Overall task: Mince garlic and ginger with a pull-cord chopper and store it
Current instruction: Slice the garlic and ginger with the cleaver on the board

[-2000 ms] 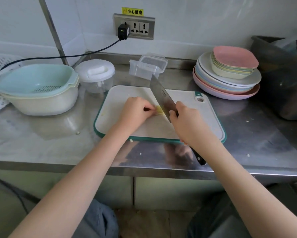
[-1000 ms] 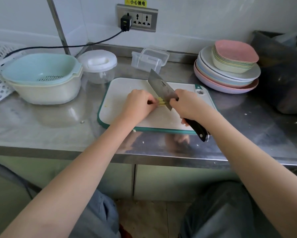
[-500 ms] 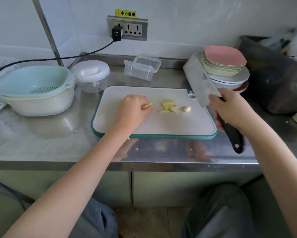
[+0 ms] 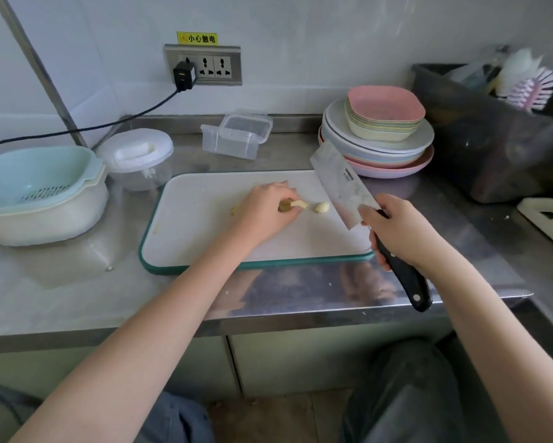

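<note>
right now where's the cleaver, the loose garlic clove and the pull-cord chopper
cleaver [image 4: 344,183], head view, on the flat of the blade
garlic clove [image 4: 322,207], head view, on its middle
pull-cord chopper [image 4: 134,151], head view, on the white lid's handle

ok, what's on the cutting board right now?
On the cutting board: a garlic clove, plus a ginger piece pinched by the left hand. Anything under that hand is hidden.
</note>
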Demonstrator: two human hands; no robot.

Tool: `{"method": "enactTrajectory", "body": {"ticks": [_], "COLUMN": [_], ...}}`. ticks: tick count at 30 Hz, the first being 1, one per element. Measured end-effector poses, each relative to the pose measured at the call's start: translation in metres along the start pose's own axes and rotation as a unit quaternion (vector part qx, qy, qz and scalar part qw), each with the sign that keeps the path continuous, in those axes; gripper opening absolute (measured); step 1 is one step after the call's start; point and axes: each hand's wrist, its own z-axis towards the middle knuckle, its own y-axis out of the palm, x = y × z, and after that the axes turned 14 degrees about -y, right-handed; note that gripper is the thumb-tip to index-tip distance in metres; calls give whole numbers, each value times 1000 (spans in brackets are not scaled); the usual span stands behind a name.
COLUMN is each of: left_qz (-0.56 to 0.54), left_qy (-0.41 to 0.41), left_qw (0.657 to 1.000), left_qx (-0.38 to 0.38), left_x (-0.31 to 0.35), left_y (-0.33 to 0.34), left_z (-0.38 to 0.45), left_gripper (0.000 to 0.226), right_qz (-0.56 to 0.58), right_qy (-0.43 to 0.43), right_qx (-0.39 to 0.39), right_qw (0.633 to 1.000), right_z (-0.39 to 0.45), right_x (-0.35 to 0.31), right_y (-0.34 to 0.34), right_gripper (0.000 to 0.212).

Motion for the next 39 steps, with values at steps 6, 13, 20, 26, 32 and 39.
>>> {"method": "enactTrajectory", "body": {"ticks": [6,13,20,26,32,39], "left_qz": [20,73,188,43,28,-54], "left_qy": [-1,-49,-99,-62,-88,-106], "left_qw": [999,995,976,995,996,993], "left_qx": [-37,-56,53,70,14,8], "left_x": [17,2,-2,26,33,26], "left_y": [10,-3,-21,-10,12,3], "left_z": [-20,-5,-4,-24,-28,-43], "left_gripper": [37,40,26,27,13,21], "right_qz": [-17,-12,-3,-14,-30,-74], "right_qy": [-15,-11,-11,-24,-42,-56], "right_qx": [-4,18,12,9,10,-16], "right_qw": [1000,1000,1000,1000,999,996], "right_z": [-8,-16,-19,-17,-20,-20], "right_x": [3,4,1,-5,-10,-12], "right_y": [-2,-9,-7,0,2,16], "right_gripper": [19,20,21,20,26,22]}}
